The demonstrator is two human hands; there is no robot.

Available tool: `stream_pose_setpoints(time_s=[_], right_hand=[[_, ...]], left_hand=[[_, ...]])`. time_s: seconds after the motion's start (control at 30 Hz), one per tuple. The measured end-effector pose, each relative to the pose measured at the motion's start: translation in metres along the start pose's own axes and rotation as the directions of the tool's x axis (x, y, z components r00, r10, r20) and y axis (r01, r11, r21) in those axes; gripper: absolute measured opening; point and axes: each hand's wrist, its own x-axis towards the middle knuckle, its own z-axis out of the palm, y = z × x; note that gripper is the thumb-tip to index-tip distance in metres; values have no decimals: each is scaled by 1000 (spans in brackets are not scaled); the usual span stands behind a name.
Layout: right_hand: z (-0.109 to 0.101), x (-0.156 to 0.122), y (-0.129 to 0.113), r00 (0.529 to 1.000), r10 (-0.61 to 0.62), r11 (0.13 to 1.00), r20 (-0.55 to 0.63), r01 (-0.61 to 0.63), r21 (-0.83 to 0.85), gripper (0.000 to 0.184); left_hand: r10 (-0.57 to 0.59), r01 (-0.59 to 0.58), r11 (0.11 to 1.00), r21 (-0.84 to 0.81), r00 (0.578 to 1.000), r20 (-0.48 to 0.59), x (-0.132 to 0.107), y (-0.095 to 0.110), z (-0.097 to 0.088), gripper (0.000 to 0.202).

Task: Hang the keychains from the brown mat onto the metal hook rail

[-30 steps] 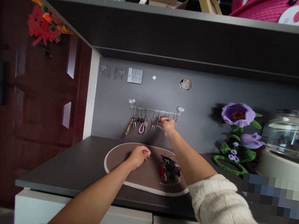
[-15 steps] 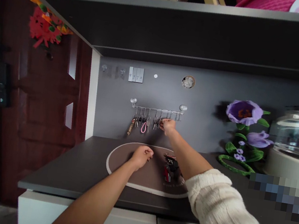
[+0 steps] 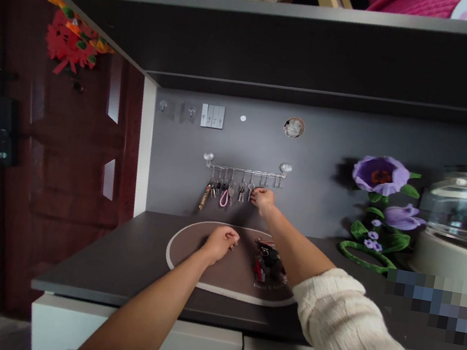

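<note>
A chrome hook rail [image 3: 245,171] is fixed to the grey back wall, with several key bunches [image 3: 225,191] hanging from it, one on a pink loop. My right hand [image 3: 263,200] is raised just below the rail's right half, fingers curled beside a small hanging key [image 3: 251,190]. My left hand [image 3: 220,243] rests closed over the brown oval mat [image 3: 189,251] on the dark countertop; what it holds is hidden. A pile of keys with black and red fobs [image 3: 266,261] lies on the mat beneath my right forearm.
A dark red door [image 3: 59,170] stands at the left with paper flowers above. Purple crocheted flowers [image 3: 373,213] and a glass-lidded cooker [image 3: 465,220] sit at the right. A dark shelf [image 3: 284,34] overhangs the counter. White drawers [image 3: 143,342] lie below.
My right hand has dropped slightly away from the rail, and a small key now hangs free just left of it. My left hand has stayed put.
</note>
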Motion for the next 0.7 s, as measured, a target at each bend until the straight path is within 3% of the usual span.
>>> stream_pose_setpoints(time_s=[0.13,0.23,0.4,0.57,0.7], right_hand=[[-8,-15,-7,992,127,991,-3,-127,52,10],[-16,-30,-13,989,145,986,8,-145,80,9],[-32,-56,-17,995,79,995,56,-82,59,9],[-47,-84,-9,989,-17,994,149,33,-101,12],[-58,-106,2,969,-110,957,219,163,-241,12]], left_hand=[[12,-12,1000,-1,1000,14,-1,0,-1,10],[19,-19,1000,-1,999,30,-1,-1,-2,8],[-30,26,996,81,999,41,-2,2,1,6],[-126,123,986,116,992,15,-7,12,8,6],[-56,56,998,16,998,8,-15,18,10,7]])
